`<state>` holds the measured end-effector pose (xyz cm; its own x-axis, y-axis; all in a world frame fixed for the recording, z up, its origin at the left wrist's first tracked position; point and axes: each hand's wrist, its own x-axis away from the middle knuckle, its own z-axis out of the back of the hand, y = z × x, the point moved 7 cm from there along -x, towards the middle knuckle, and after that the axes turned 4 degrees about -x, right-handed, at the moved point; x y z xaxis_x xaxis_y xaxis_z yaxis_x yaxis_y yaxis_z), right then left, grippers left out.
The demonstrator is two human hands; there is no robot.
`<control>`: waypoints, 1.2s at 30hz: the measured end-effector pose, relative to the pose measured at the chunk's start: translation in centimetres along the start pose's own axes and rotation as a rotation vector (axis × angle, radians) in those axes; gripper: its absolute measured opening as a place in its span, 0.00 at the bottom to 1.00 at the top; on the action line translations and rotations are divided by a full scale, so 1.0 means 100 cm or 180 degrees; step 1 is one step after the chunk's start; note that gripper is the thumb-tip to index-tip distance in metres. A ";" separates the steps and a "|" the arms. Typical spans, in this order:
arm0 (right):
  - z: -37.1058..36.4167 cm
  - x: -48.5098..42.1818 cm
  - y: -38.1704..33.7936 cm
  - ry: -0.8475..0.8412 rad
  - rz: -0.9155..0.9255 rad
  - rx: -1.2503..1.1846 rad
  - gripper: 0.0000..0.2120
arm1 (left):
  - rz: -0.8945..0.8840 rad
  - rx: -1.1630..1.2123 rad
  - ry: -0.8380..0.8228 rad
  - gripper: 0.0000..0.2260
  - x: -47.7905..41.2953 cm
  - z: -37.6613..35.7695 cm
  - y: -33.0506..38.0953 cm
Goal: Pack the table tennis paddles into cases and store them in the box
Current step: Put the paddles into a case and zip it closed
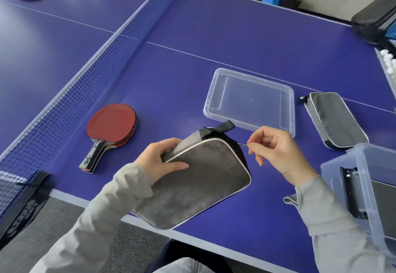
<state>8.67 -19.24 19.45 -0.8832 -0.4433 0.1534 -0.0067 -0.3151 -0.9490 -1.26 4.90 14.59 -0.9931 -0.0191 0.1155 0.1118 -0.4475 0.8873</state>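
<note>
Head | case point(192, 187) diagonal, loop end far | left grip point(158, 159) clasps edge | right grip point(276, 150) pinches zipper pull point(243, 144)

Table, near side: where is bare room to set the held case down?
Bare blue lies between the paddles and the lid, and along the near edge between the case and the box. Beyond the lid toward the net is bare too. The right is crowded: lid, second case and box sit close.
</note>
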 end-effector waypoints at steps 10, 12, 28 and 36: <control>-0.004 0.003 0.009 0.0520 0.0308 -0.0222 0.14 | 0.0645 0.1719 0.0315 0.13 0.007 0.026 -0.024; -0.002 0.006 0.014 0.0499 0.0250 -0.0043 0.13 | 0.0733 0.1830 0.0441 0.12 0.008 0.029 -0.028; -0.020 0.035 0.037 0.0640 0.0724 0.1173 0.06 | 0.1592 0.2317 0.1245 0.09 0.004 0.006 -0.049; -0.021 0.058 0.043 0.0894 0.0888 0.1190 0.07 | 0.1744 0.2279 0.2268 0.09 0.012 0.010 -0.057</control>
<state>2.55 -21.39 15.70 -0.9192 -0.3278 -0.2184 0.3680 -0.5173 -0.7727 -3.00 8.30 10.12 -0.5736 -0.6579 0.4880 0.3023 0.3836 0.8726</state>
